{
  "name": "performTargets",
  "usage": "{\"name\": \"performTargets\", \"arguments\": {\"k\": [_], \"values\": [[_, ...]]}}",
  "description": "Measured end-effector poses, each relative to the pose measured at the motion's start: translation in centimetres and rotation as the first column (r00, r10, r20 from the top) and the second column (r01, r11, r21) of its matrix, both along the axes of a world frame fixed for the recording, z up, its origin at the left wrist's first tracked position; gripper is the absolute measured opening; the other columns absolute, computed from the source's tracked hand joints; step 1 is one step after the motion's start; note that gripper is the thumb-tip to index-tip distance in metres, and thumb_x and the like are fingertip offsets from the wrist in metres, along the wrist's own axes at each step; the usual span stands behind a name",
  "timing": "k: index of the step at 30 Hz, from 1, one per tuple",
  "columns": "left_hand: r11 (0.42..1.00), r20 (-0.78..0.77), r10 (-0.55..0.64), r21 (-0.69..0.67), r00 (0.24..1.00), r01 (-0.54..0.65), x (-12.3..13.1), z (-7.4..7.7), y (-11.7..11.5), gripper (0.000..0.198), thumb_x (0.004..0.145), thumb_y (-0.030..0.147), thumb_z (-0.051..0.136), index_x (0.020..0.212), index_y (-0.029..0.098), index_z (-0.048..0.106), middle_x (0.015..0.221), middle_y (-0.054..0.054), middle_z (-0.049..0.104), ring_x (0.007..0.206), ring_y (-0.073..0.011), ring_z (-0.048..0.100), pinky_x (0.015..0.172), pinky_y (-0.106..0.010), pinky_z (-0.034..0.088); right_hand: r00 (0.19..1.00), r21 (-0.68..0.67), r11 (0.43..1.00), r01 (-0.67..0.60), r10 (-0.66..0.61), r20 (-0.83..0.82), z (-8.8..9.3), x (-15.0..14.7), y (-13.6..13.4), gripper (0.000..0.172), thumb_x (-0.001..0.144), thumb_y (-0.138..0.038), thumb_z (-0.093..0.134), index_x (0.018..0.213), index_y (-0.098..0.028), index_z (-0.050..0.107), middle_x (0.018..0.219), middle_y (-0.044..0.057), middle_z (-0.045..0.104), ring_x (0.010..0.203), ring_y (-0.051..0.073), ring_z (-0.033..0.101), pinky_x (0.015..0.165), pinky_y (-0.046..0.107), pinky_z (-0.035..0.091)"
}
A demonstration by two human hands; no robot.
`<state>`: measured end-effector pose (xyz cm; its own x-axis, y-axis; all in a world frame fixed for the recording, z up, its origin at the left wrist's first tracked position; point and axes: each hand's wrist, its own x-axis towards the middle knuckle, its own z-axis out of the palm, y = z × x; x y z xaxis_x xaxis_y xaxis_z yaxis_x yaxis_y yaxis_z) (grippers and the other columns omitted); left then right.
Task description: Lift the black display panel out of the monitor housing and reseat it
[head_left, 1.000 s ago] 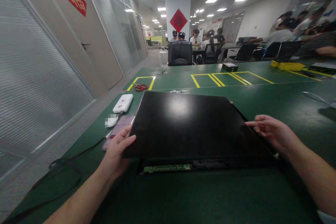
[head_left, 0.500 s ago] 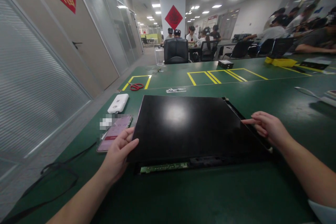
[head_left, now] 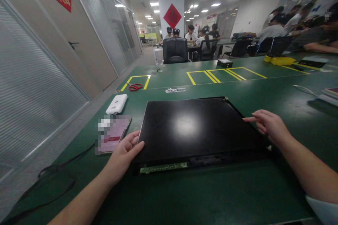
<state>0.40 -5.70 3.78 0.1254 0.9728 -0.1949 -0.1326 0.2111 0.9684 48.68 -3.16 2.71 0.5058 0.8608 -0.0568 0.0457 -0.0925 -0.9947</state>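
Note:
A glossy black display panel [head_left: 190, 126] lies over a black frame [head_left: 216, 160], whose near edge shows a strip of green circuit board [head_left: 163, 168]. My left hand [head_left: 129, 151] grips the panel's left edge near the front corner, thumb on top and fingers against the side. At the right edge, my right hand [head_left: 269, 124] touches the rim with an outstretched index finger. Its other fingers are loosely bent and hold nothing that shows. Light reflects off the middle of the panel.
Left of the panel are a phone [head_left: 114, 135], a white power bank [head_left: 117, 104] and a black strap [head_left: 58, 167]. Red scissors [head_left: 135, 87] and small white pieces [head_left: 175, 90] lie beyond. A black box [head_left: 225, 63] and yellow tray [head_left: 280, 60] stand farther back. People sit behind.
The panel has shifted right and its left side sits lower, closer over the frame. My left hand has moved right with it. My right index finger stays at the right edge.

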Motion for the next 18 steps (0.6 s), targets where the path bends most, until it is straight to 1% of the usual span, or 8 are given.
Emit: {"name": "performTargets", "arguments": {"k": [3, 6, 13, 18], "values": [[1.000, 0.004, -0.013, 0.003, 1.000, 0.013, -0.01, -0.17, 0.04, 0.066, 0.066, 0.044, 0.099, 0.117, 0.017, 0.067, 0.110, -0.011, 0.084, 0.110, -0.0351, 0.078, 0.088, -0.039, 0.066, 1.000, 0.007, 1.000, 0.004, -0.004, -0.001, -0.10, 0.16, 0.08, 0.014, 0.077, -0.023, 0.068, 0.070, -0.020, 0.056, 0.072, 0.013, 0.079, 0.030, 0.003, 0.027, 0.032, 0.017, 0.021], [1.000, 0.003, -0.016, -0.001, 1.000, 0.016, -0.09, -0.27, 0.10, 0.066, 0.067, 0.043, 0.099, 0.118, 0.017, 0.067, 0.111, -0.011, 0.084, 0.110, -0.0343, 0.078, 0.086, -0.038, 0.065, 1.000, 0.005, 1.000, -0.001, 0.000, 0.023, -0.31, 0.34, 0.11, 0.015, 0.076, -0.024, 0.070, 0.070, -0.020, 0.057, 0.073, 0.013, 0.079, 0.031, 0.003, 0.028, 0.032, 0.017, 0.021], [1.000, -0.033, -0.006, -0.026, 0.999, 0.005, -0.09, 0.04, 0.12, 0.068, 0.066, 0.045, 0.099, 0.120, 0.017, 0.067, 0.107, -0.009, 0.084, 0.093, -0.0287, 0.081, 0.076, -0.033, 0.064, 0.998, 0.002, 1.000, -0.015, 0.015, 0.061, -0.45, 0.43, 0.09, 0.021, 0.072, -0.029, 0.073, 0.066, -0.022, 0.055, 0.074, 0.011, 0.079, 0.033, 0.004, 0.029, 0.031, 0.018, 0.022], [1.000, -0.081, -0.016, -0.005, 0.997, 0.016, 0.03, -0.11, 0.11, 0.068, 0.069, 0.049, 0.096, 0.122, 0.016, 0.068, 0.105, -0.011, 0.084, 0.084, -0.0277, 0.081, 0.072, -0.033, 0.062, 0.995, 0.006, 1.000, 0.003, -0.004, 0.097, -0.54, 0.53, 0.14, 0.021, 0.070, -0.030, 0.075, 0.067, -0.022, 0.056, 0.074, 0.011, 0.079, 0.034, 0.005, 0.030, 0.032, 0.020, 0.022]]}}
